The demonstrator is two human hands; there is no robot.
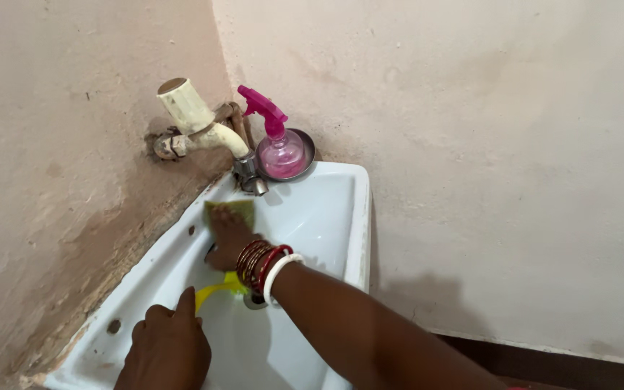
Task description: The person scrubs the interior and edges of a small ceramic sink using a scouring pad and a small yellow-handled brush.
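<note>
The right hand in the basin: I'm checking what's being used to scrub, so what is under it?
Under the right hand a green-yellow scrub pad lies pressed against the white sink; only its top edge shows. The hand covers the rest.

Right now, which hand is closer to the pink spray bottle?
The right hand. It presses a green sponge against the sink wall just below the tap, close under the spray bottle. The left hand holds something yellow down at the near end.

Green-yellow sponge (pixel 231 212) flat on white sink's (pixel 341 217) back wall, below tap; yellow tool (pixel 218 290) nr drain.
</note>
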